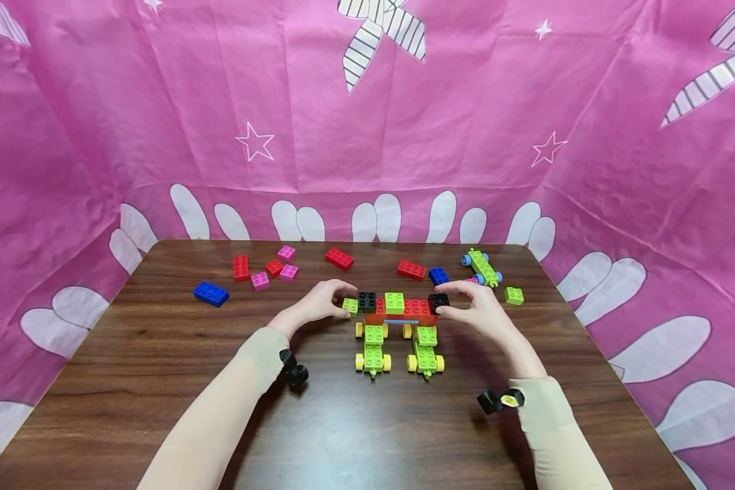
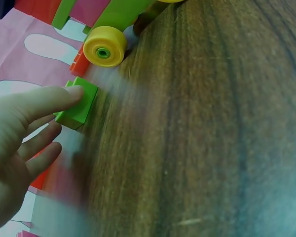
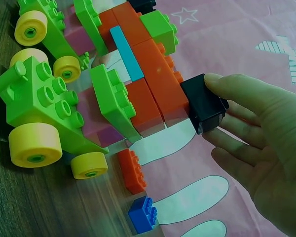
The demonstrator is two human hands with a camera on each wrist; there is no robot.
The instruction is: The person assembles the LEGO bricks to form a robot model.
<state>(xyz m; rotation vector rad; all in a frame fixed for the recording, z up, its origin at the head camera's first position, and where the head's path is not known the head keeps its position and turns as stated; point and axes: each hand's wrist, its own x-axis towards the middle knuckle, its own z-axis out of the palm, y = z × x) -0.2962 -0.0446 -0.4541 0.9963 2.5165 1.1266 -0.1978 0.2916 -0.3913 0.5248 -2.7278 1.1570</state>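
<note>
A toy build stands mid-table: red bricks [image 1: 413, 308] bridge two lime-green wheeled bases, the left base [image 1: 373, 358] and the right base [image 1: 425, 359], both on yellow wheels. On top are a black brick [image 1: 367, 301] at the left end and a lime-green brick [image 1: 395, 303] in the middle. My left hand [image 1: 312, 304] pinches a loose small lime-green brick [image 2: 81, 108] beside the build, thumb on its near face. My right hand [image 1: 485, 312] holds another black brick [image 3: 202, 103] between thumb and fingers at the right end of the red bricks.
Red and pink bricks, among them a red brick [image 1: 241, 267], and a blue brick [image 1: 211, 293] lie at the back left. Back right hold a red brick [image 1: 412, 270], a blue brick [image 1: 438, 275], a lime-green wheeled base [image 1: 482, 267] with blue wheels, and a lime-green brick [image 1: 514, 295].
</note>
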